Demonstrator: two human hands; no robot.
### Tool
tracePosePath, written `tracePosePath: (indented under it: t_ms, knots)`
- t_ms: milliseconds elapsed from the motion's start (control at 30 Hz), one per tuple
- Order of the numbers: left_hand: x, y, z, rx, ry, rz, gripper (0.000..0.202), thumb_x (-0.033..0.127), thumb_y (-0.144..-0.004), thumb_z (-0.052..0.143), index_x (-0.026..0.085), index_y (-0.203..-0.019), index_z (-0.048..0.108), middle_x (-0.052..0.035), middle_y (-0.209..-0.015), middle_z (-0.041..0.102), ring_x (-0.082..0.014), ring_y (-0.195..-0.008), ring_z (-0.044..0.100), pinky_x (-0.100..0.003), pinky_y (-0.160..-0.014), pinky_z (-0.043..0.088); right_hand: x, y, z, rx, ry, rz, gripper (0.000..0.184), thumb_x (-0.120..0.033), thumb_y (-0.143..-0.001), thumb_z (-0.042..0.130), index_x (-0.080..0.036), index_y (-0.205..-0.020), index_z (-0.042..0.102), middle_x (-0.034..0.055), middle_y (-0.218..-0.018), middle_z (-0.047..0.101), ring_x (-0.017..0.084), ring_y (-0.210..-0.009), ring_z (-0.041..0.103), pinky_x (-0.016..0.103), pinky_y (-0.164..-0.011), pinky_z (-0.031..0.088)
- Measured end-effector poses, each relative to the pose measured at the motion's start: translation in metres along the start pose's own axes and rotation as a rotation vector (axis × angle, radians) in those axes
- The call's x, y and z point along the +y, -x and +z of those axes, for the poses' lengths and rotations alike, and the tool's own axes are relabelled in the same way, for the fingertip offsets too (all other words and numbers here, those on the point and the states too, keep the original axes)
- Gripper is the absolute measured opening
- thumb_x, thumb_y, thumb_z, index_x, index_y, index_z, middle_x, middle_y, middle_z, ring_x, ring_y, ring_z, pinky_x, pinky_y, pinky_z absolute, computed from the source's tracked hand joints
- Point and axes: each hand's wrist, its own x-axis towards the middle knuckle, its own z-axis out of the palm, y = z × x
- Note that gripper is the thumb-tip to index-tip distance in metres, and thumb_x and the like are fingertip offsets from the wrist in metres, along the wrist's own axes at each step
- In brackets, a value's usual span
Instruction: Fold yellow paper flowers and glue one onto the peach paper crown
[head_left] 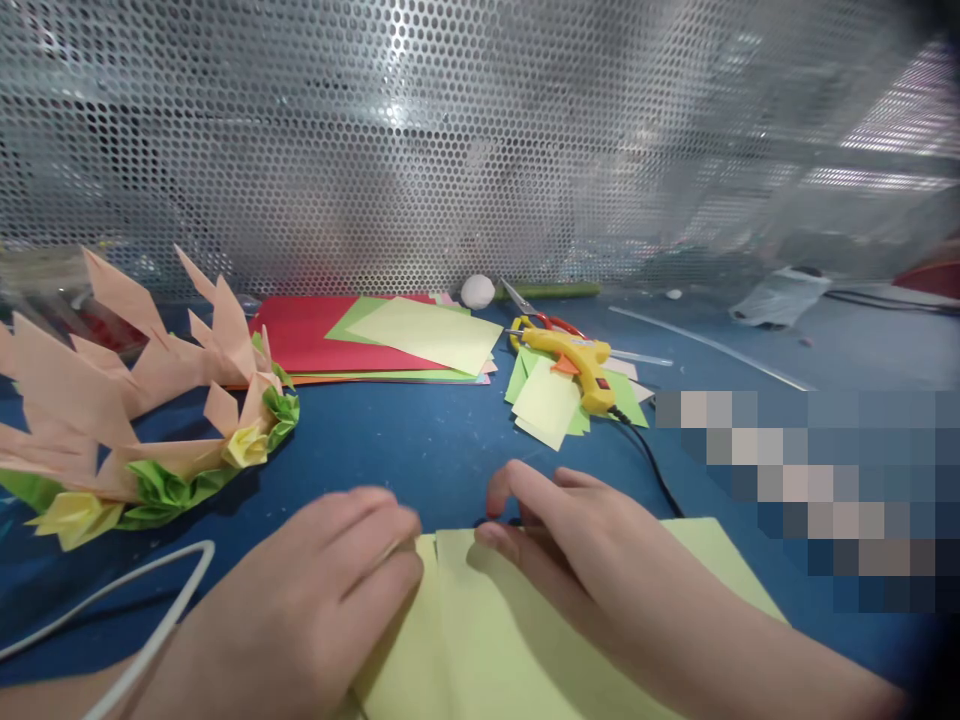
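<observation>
A large sheet of pale yellow paper lies before me on the blue table, with a vertical crease or overlapping edge left of its middle. My left hand is closed, its fingers bent together at the left part of the sheet; the fingertips and thumb are mostly hidden. At the far edge, my right hand pinches the paper between a thumb laid on top and a bent index finger. Something small and dark shows between those two fingers, too hidden to name.
At left stands a ring of folded pink paper with green leaves and yellow paper flowers, near a white cable. Coloured sheets are stacked behind. A yellow glue gun rests on small paper pieces, by scissors.
</observation>
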Motion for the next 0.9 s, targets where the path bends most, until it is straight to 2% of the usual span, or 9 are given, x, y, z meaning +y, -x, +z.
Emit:
tracePosePath:
  t_ms: [33, 167, 267, 333, 533, 700, 767, 900]
  knots:
    - [0.001, 0.005, 0.003, -0.005, -0.038, 0.042, 0.038, 0.003, -0.093, 0.031, 0.019, -0.096, 0.066, -0.0033, -0.097, 0.073, -0.0183, -0.091, 0.064, -0.029, -0.089, 0.047, 0.001, 0.001, 0.000, -0.001, 0.006, -0.003, 0.012, -0.016, -0.094, 0.051, -0.023, -0.084, 0.047, -0.0024, -0.063, 0.068, 0.023, -0.066, 0.068, 0.031, -0.059, 0.045]
    - [0.005, 0.016, 0.009, 0.087, -0.215, 0.172, 0.038, 0.003, -0.093, 0.035, 0.016, -0.101, 0.070, -0.0043, -0.097, 0.077, -0.0176, -0.093, 0.066, -0.026, -0.095, 0.046, 0.002, 0.007, -0.003, 0.028, 0.086, 0.008, 0.017, -0.014, -0.089, 0.055, -0.024, -0.082, 0.044, -0.0041, -0.055, 0.064, 0.025, -0.059, 0.067, 0.030, -0.051, 0.042]
    - [0.008, 0.017, 0.009, 0.177, -0.224, 0.167, 0.042, 0.002, -0.094, 0.033, 0.017, -0.095, 0.072, -0.0029, -0.095, 0.079, -0.0155, -0.095, 0.066, -0.023, -0.102, 0.040, 0.005, 0.010, -0.004, 0.049, 0.120, -0.005, 0.018, -0.011, -0.086, 0.054, -0.025, -0.081, 0.044, -0.0043, -0.054, 0.062, 0.025, -0.052, 0.066, 0.030, -0.046, 0.039]
    - [0.010, 0.017, 0.009, 0.195, -0.213, 0.144, 0.043, 0.003, -0.095, 0.032, 0.018, -0.095, 0.073, -0.0023, -0.096, 0.079, -0.0149, -0.097, 0.065, -0.023, -0.104, 0.037, 0.009, 0.012, -0.003, 0.054, 0.133, -0.026, 0.018, -0.009, -0.086, 0.051, -0.025, -0.081, 0.046, -0.0041, -0.053, 0.062, 0.024, -0.048, 0.065, 0.030, -0.044, 0.038]
    - [0.012, 0.015, 0.011, 0.201, -0.223, 0.136, 0.043, 0.006, -0.096, 0.032, 0.019, -0.096, 0.074, -0.0011, -0.097, 0.078, -0.0150, -0.099, 0.064, -0.022, -0.106, 0.036, 0.025, 0.022, 0.001, 0.039, 0.134, -0.120, 0.020, -0.007, -0.084, 0.045, -0.026, -0.086, 0.052, -0.0013, -0.062, 0.063, 0.022, -0.050, 0.066, 0.030, -0.047, 0.041]
    - [0.013, 0.014, 0.010, 0.151, -0.235, 0.145, 0.044, 0.009, -0.097, 0.031, 0.020, -0.095, 0.073, 0.0008, -0.100, 0.077, -0.0147, -0.101, 0.061, -0.022, -0.109, 0.032, 0.025, 0.025, -0.002, 0.003, 0.121, -0.121, 0.023, -0.007, -0.085, 0.041, -0.026, -0.082, 0.053, -0.0016, -0.057, 0.061, 0.020, -0.047, 0.064, 0.028, -0.045, 0.040]
    - [0.014, 0.015, 0.010, 0.123, -0.250, 0.144, 0.042, 0.010, -0.097, 0.032, 0.020, -0.098, 0.073, 0.0005, -0.103, 0.076, -0.0150, -0.104, 0.061, -0.023, -0.110, 0.030, 0.022, 0.024, -0.007, -0.027, 0.088, -0.085, 0.023, -0.008, -0.085, 0.041, -0.027, -0.078, 0.053, -0.0020, -0.052, 0.061, 0.020, -0.043, 0.061, 0.028, -0.043, 0.037]
    - [0.014, 0.020, 0.012, 0.136, -0.265, 0.132, 0.038, 0.013, -0.095, 0.035, 0.020, -0.103, 0.071, -0.0023, -0.103, 0.076, -0.0163, -0.107, 0.061, -0.024, -0.110, 0.033, 0.022, 0.019, -0.012, -0.129, -0.001, 0.045, 0.020, -0.015, -0.087, 0.042, -0.026, -0.072, 0.051, -0.0006, -0.051, 0.062, 0.019, -0.045, 0.060, 0.025, -0.039, 0.034]
